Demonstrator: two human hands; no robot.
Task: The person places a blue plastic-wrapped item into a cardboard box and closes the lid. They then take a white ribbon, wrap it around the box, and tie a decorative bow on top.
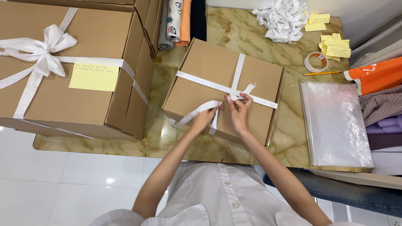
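A white ribbon (234, 90) runs crosswise over a flat brown cardboard box (209, 79), and the knot sits right under the fingertips, near the box's nearer edge. The right hand (239, 112) pinches the ribbon at the crossing, thumb and fingers closed on the knot. The left hand (204, 118) is closed on a loose tail of the same ribbon, which trails away to its left and down over the box's front edge. Both hands are close together, almost touching over the box.

By the look of it, the tying is at the stage where the knot is held and the bow is not yet formed. The next move seems to call for keeping the pinch firm so the crossing stays tight while the loose tail is looped.

Well to the left of the hands stands a larger box (75, 67) with a finished white bow (44, 50) and a yellow note (94, 77). To the right lies a stack of clear plastic bags (335, 125); beyond the hands, a heap of ribbon scraps (282, 16).
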